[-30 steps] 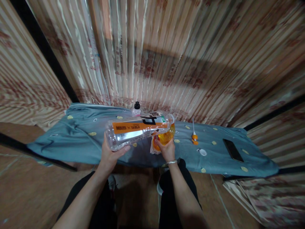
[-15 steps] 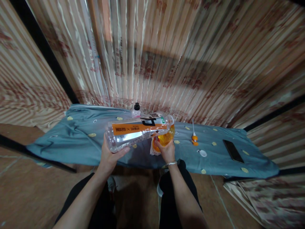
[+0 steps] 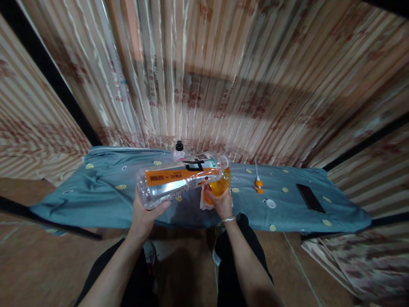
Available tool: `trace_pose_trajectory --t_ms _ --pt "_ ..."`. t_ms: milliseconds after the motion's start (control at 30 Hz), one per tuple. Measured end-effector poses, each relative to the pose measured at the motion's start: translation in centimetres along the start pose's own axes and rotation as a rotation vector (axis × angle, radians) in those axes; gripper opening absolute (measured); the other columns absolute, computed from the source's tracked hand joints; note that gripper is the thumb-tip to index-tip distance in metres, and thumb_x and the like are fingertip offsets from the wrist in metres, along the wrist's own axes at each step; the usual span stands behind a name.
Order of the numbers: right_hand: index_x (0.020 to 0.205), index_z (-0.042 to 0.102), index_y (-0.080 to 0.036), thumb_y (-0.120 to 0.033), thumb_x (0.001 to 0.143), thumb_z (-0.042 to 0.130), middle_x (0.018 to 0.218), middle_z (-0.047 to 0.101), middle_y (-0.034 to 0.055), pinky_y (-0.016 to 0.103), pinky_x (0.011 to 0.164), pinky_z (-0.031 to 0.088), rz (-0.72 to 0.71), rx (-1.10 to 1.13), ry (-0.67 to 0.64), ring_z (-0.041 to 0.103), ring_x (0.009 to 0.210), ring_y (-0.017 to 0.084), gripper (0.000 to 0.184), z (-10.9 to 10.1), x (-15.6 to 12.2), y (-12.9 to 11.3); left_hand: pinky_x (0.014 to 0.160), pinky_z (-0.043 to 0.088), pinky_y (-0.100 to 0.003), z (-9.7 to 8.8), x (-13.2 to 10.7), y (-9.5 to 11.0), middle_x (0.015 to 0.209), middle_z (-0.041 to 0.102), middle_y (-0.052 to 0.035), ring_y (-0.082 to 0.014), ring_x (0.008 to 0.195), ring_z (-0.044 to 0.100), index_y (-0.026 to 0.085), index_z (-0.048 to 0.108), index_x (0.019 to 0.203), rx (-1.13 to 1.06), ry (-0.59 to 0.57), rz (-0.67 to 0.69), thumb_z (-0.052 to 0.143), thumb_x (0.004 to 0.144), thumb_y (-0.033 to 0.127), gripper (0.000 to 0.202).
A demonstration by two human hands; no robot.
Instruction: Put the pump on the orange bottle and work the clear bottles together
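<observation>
My left hand (image 3: 147, 213) is wrapped round the base of a large clear plastic drink bottle (image 3: 179, 179) with an orange and silver label. The bottle lies tilted nearly level, its uncapped mouth pointing right. Under that mouth, my right hand (image 3: 223, 202) grips a bottle of orange-yellow liquid (image 3: 220, 186), whose top is partly hidden by the large bottle. Beneath the orange bottle a crumpled white cloth or tissue (image 3: 206, 205) shows. I cannot make out whether liquid runs between the two bottles.
A blue-green cloth (image 3: 105, 200) covers the low table. Behind the large bottle stands a small bottle with a black cap (image 3: 179, 146). To the right lie an orange pump top with a white tube (image 3: 258, 185), a white round cap (image 3: 271, 204) and a black phone (image 3: 310, 198). Curtains hang behind.
The view has shifted slightly, so most things sit a little further left. Both hands keep their hold, and the large bottle stays tilted toward the orange one.
</observation>
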State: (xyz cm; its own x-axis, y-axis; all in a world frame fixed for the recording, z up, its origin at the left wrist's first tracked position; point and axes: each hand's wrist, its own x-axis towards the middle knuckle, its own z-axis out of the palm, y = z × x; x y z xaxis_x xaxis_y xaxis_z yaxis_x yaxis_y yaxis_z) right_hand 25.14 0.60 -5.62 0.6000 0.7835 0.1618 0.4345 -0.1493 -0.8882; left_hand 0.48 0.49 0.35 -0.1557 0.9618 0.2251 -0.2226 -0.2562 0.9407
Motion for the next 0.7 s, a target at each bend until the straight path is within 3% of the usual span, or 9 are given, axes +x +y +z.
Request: trace_pose_trajectory --t_ms 367,567,700 --pt "0.108 0.053 -0.019 -0.048 0.062 0.079 0.095 0.076 0.0114 0.038 0.076 0.057 -0.029 0.013 -0.011 0.073 0.096 0.032 0.06 0.13 0.01 0.21 0.099 0.051 -0.045 0.01 0.1 -0.02 0.108 0.071 -0.0099 -0.0321 0.105 0.067 0.016 0.062 0.113 -0.02 -0.014 -0.005 0.092 0.047 0.039 0.075" --pt "0.109 0.051 -0.024 -0.049 0.064 0.078 0.099 0.075 0.0067 0.044 0.078 0.058 -0.055 0.051 -0.01 0.073 0.093 0.029 0.058 0.4 -0.03 0.62 0.101 0.05 -0.045 -0.48 0.16 -0.32 0.114 0.071 -0.0127 -0.033 0.109 0.067 0.015 0.063 0.116 0.003 -0.079 0.018 0.089 0.056 0.037 0.069" --pt "0.108 0.051 -0.025 -0.046 0.066 0.078 0.097 0.075 0.005 0.041 0.076 0.058 -0.059 0.05 -0.017 0.073 0.091 0.028 0.055 0.37 -0.07 0.47 0.099 0.051 -0.045 -0.4 0.18 -0.07 0.111 0.072 -0.0127 -0.0338 0.106 0.068 0.014 0.067 0.111 0.017 -0.088 0.02 0.089 0.055 0.038 0.064"
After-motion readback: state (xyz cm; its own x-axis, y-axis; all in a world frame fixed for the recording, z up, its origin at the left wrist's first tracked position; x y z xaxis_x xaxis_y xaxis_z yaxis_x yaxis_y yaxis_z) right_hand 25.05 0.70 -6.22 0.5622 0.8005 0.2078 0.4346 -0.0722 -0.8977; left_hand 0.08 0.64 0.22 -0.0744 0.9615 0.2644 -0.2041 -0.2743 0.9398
